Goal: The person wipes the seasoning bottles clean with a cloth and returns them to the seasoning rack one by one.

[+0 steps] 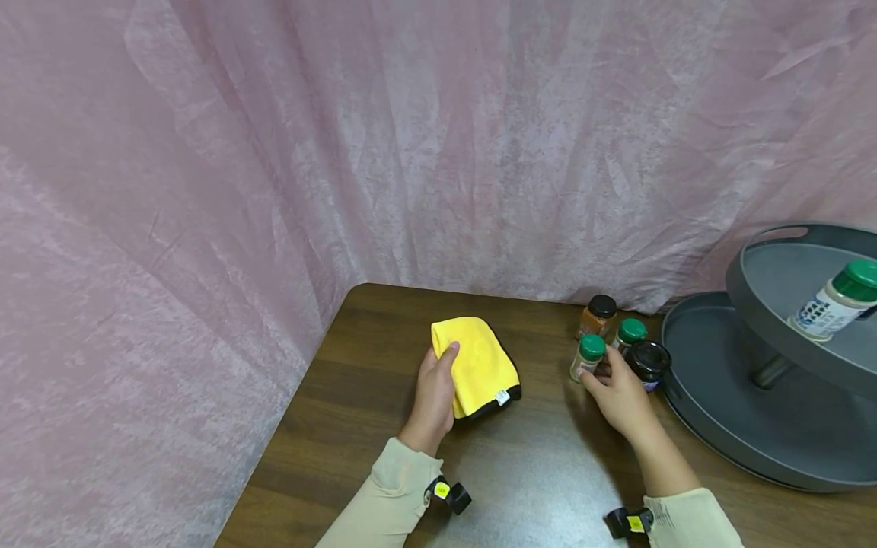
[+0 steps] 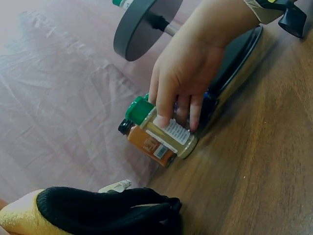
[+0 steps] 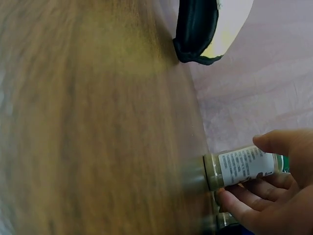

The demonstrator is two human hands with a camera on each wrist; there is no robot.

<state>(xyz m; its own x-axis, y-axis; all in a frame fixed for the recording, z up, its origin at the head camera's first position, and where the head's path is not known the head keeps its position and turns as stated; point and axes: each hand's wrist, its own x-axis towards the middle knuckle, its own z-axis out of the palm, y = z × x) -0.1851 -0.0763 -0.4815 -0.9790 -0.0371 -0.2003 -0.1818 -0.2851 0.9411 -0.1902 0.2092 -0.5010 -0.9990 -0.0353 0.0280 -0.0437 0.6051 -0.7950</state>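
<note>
In the head view my left hand point(image 1: 434, 393) holds a folded yellow cloth point(image 1: 477, 364) with black edging and a small white tag, thumb on top. My right hand point(image 1: 622, 393) grips a green-capped spice jar point(image 1: 591, 355), upright at the table. The right wrist view shows thumb and fingers on either side of the jar's white label point(image 3: 246, 164). Close behind it stand a second green-capped jar point(image 1: 631, 332) and a black-capped jar of orange-brown spice point(image 1: 597, 315). A dark-lidded jar point(image 1: 648, 361) sits right beside my right hand.
A grey two-tier round tray point(image 1: 706, 438) stands on the right of the wooden table point(image 1: 384, 327). Its upper tier carries another green-capped spice jar point(image 1: 830, 310). Pink curtain point(image 1: 438, 152) hangs along the back and left table edges.
</note>
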